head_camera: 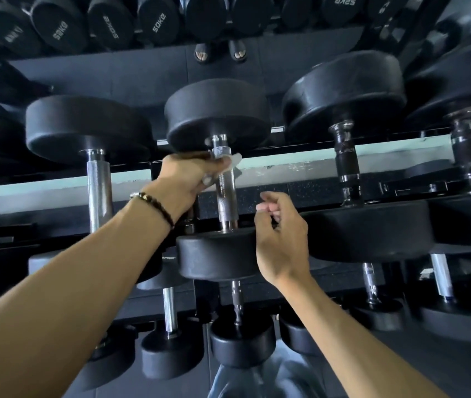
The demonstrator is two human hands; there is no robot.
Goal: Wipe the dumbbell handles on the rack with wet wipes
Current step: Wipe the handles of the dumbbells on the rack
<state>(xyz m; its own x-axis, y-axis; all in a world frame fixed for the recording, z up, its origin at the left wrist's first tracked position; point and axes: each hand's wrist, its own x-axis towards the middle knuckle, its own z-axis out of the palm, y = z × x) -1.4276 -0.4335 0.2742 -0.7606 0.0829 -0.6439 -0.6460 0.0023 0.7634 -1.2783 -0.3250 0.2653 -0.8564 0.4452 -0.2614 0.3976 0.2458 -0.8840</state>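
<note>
A black dumbbell with a chrome knurled handle (226,196) lies on the upper tier of the rack (286,163), in the middle of the view. My left hand (188,176) grips a white wet wipe (233,160) against the far end of that handle, just below the far weight head (217,113). My right hand (281,234) hovers to the right of the handle, beside the near weight head (217,255), with its fingers loosely curled and nothing in it.
More dumbbells lie on both sides: a chrome-handled one (99,185) to the left, dark-handled ones (346,159) to the right. A lower tier holds smaller dumbbells (240,331). Heavy dumbbells marked in kg (108,24) line the far side, where a person's sandalled feet (220,53) stand.
</note>
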